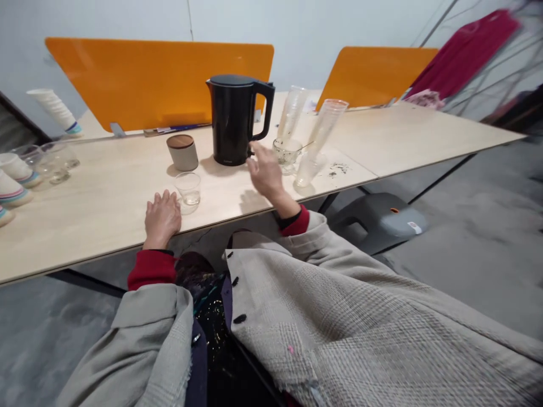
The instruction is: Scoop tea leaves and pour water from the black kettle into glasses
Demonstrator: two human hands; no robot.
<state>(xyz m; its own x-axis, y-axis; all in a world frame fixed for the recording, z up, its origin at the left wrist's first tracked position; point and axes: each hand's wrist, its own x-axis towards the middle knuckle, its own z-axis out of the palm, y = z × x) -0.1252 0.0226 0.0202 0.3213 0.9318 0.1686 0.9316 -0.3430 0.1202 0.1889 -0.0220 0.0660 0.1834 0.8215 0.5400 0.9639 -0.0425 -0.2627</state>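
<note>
My left hand (pixel 162 219) lies flat on the near edge of the pale wooden table (pixel 106 192), fingers loosely apart and holding nothing. The nearest thing to it is a small clear drinking glass (pixel 188 189). My right hand (pixel 263 174) is raised just above the table with its fingers apart and empty, close to the base of a black electric kettle (pixel 232 120). A small ribbed glass cup (pixel 287 155) with a thin spoon stands to its right. Behind the kettle's left side sits a grey canister with a wooden lid (pixel 182 152).
Two tall stacks of clear plastic cups (pixel 321 138) stand right of the kettle, near dark scattered tea leaves (pixel 338 168). Stacked paper cups (pixel 14 169) and glass bowls (pixel 53 164) sit at the left. Orange desk dividers (pixel 156 79) line the back; a grey stool (pixel 379 220) stands below right.
</note>
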